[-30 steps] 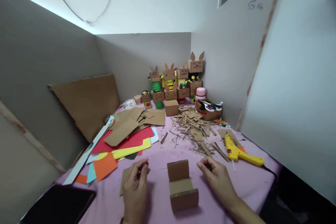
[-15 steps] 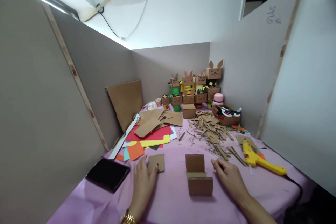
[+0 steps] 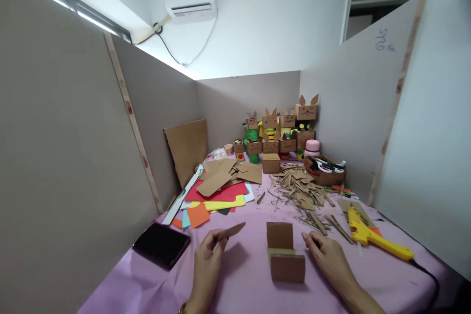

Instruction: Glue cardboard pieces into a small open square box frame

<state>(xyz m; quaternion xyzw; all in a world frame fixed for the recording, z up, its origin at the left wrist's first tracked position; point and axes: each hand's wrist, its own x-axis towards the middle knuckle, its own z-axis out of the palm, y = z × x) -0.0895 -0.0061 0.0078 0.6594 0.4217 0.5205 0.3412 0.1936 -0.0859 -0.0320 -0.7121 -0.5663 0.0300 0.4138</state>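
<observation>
L hand (image 3: 206,260) pinches cardboard flap (image 3: 230,231) by its near edge, flap raised off the cloth. R hand (image 3: 328,255) loosely curled, holds nothing, just right of folded cardboard piece (image 3: 284,252). Risk: edge-only pinch, flap may sag or slip.

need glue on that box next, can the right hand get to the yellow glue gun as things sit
Probably yes. The right hand rests empty on the pink cloth beside the folded cardboard piece, and the yellow glue gun lies to its right with only a few thin cardboard strips near the path.
</observation>
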